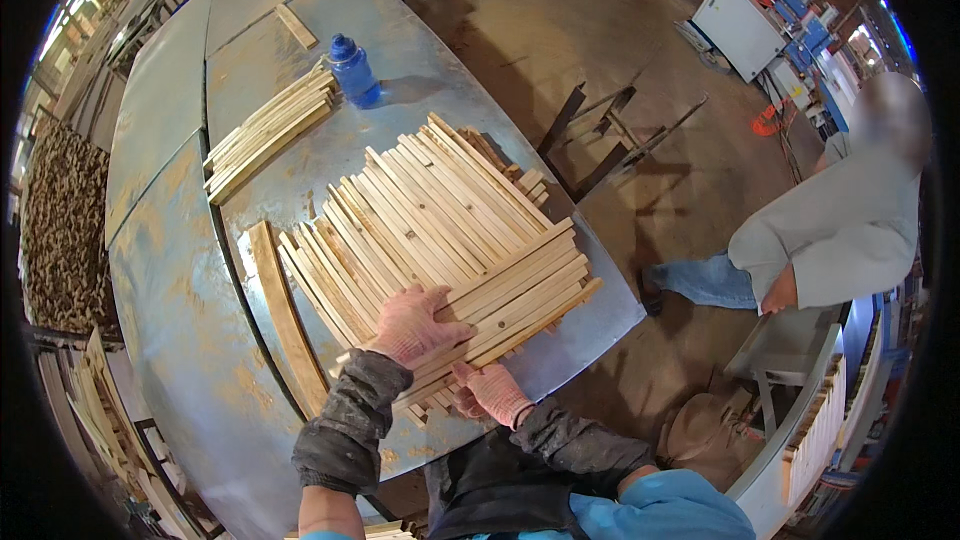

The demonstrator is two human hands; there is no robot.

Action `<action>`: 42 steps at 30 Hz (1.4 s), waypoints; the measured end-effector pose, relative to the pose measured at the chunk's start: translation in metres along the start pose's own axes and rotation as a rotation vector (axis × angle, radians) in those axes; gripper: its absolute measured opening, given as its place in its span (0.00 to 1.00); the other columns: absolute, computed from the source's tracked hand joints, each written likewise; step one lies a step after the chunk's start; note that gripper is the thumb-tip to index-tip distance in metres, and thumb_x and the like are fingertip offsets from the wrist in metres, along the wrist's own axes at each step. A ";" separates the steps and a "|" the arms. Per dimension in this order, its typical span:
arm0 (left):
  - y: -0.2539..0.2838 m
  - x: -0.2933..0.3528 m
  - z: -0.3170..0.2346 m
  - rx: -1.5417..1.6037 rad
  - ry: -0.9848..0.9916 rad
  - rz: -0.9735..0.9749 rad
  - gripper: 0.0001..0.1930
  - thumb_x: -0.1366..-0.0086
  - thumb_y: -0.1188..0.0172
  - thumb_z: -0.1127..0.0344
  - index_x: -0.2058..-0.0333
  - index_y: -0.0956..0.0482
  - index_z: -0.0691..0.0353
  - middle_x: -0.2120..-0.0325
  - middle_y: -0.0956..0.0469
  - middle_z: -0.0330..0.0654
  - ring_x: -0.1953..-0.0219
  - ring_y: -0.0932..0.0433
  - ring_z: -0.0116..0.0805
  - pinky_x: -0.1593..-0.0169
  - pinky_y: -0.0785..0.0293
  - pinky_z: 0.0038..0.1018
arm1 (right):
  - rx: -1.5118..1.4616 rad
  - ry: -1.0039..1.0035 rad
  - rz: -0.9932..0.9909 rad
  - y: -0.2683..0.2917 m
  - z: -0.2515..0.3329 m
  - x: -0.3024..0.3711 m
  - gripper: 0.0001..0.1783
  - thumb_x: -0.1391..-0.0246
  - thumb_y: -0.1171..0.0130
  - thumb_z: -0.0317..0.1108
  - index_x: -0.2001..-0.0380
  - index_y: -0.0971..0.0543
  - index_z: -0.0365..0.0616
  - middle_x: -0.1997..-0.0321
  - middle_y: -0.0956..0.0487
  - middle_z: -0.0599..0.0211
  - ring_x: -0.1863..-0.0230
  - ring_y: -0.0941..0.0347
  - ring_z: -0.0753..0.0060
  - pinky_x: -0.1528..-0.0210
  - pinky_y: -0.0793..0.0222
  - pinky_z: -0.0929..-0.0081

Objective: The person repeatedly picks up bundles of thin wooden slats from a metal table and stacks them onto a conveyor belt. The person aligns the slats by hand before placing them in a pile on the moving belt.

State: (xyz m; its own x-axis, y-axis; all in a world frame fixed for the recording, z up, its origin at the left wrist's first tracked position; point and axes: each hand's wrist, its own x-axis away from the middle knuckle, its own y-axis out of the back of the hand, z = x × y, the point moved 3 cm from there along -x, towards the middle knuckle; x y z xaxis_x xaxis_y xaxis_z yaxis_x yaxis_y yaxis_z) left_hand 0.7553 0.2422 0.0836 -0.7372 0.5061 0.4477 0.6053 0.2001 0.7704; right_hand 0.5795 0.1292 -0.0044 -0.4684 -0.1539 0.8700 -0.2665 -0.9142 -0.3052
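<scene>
Blue sleeves (pixel 672 504) lead to hands (pixel 415 327) on pale wooden strips (pixel 440 220) (some knotted).

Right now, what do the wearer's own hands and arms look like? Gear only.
Left hand and right hand: pale pink, knit-looking gloves. Forearms: dark, wrinkled oversleeves with pale scuffs or dust. Nearer the body, bright blue sleeves. No cables visible.
</scene>
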 end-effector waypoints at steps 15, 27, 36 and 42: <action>0.139 -0.161 0.132 0.014 0.064 -0.194 0.51 0.39 0.30 0.27 0.34 0.24 0.67 0.44 0.18 0.63 0.42 0.17 0.60 0.38 0.21 0.46 | 0.727 0.446 -0.120 -0.099 0.211 -0.142 0.42 0.26 0.50 0.69 0.58 0.14 0.32 0.63 0.13 0.46 0.60 0.14 0.49 0.58 0.19 0.55; 0.112 -0.155 0.092 -0.053 0.085 -0.401 0.50 0.36 0.36 0.31 0.29 0.32 0.68 0.40 0.23 0.57 0.35 0.27 0.57 0.25 0.44 0.58 | 1.269 0.986 -0.157 -0.072 0.211 -0.187 0.38 0.24 0.54 0.62 0.69 0.17 0.35 0.75 0.16 0.43 0.70 0.15 0.44 0.65 0.20 0.51; -0.034 0.089 0.084 0.563 0.070 -1.048 0.33 0.30 0.31 0.50 0.31 0.25 0.57 0.36 0.22 0.54 0.35 0.24 0.55 0.33 0.27 0.49 | 0.696 0.388 0.000 -0.122 0.195 -0.131 0.29 0.25 0.45 0.61 0.67 0.21 0.45 0.73 0.22 0.71 0.74 0.27 0.76 0.75 0.29 0.73; -0.209 0.312 0.076 0.845 0.606 -1.199 0.30 0.29 0.32 0.53 0.34 0.21 0.62 0.39 0.18 0.54 0.35 0.22 0.54 0.30 0.27 0.45 | 0.526 0.301 0.254 -0.136 0.104 -0.076 0.23 0.24 0.44 0.58 0.67 0.25 0.52 0.76 0.34 0.81 0.78 0.40 0.84 0.79 0.46 0.80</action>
State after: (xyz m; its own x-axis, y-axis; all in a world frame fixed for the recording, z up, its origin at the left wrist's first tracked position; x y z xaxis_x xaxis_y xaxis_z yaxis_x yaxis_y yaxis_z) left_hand 0.4216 0.4221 0.0278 -0.7699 -0.6356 0.0575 -0.5578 0.7140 0.4232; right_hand 0.7392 0.2267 0.0112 -0.6982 -0.3475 0.6259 0.2952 -0.9362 -0.1906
